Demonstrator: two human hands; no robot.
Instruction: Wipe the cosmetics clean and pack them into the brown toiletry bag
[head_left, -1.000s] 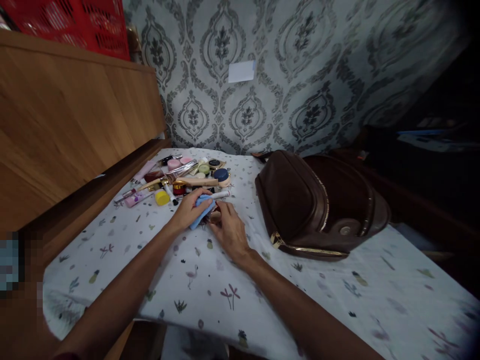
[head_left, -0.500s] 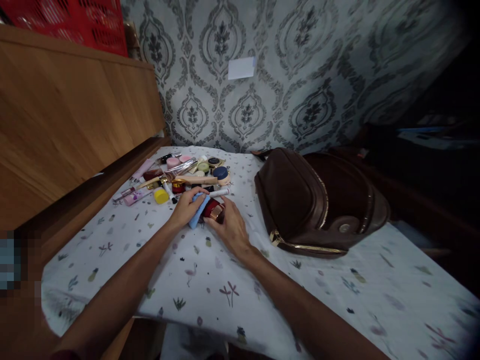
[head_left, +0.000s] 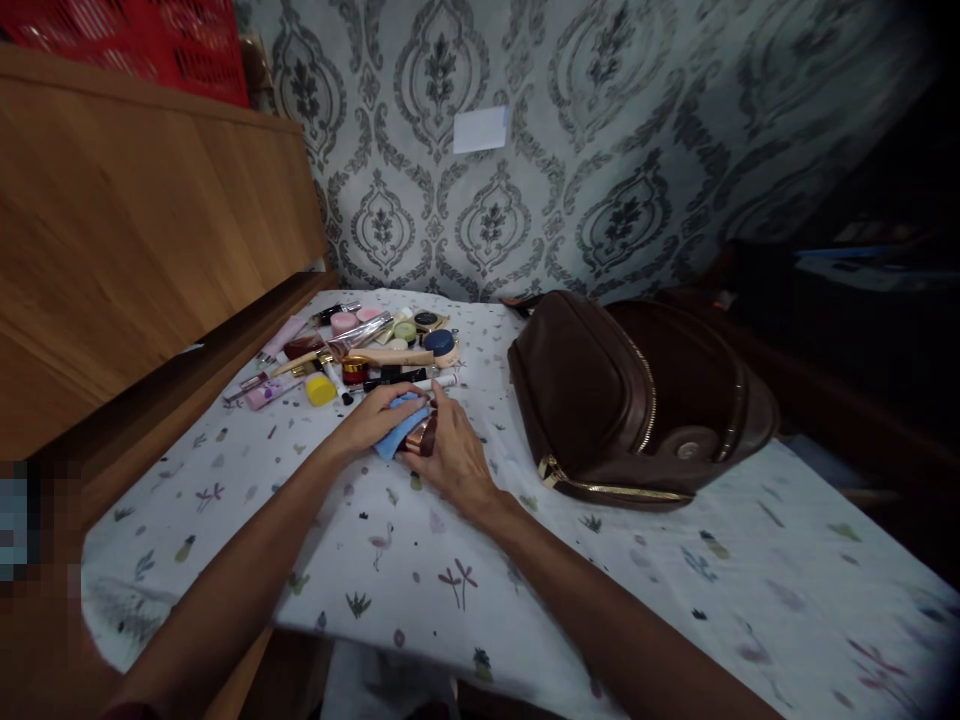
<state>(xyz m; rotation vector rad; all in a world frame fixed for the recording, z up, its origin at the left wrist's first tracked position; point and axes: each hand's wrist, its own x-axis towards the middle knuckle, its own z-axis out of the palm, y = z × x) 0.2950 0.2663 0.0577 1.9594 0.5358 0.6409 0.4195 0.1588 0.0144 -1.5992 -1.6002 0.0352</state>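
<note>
Closed on a blue cloth, my left hand presses it against a small cosmetic jar with a shiny copper-coloured band. My right hand grips that jar from the right side, and the fingers hide much of it. Just beyond the hands lie a black tube and a white pen-like stick. A pile of make-up spreads to the left and behind: a yellow-lidded pot, a small red jar with a gold rim, a navy round lid, brushes and tubes.
A brown leather bag with gold zips stands on the right of the patterned tablecloth. Wooden furniture borders the left side, with a red plastic basket on top. A patterned wall rises behind.
The blue cloth and my left fingers have moved over the jar, covering its dark red part. My right hand has shifted slightly left and its fingers now meet the left ones.
</note>
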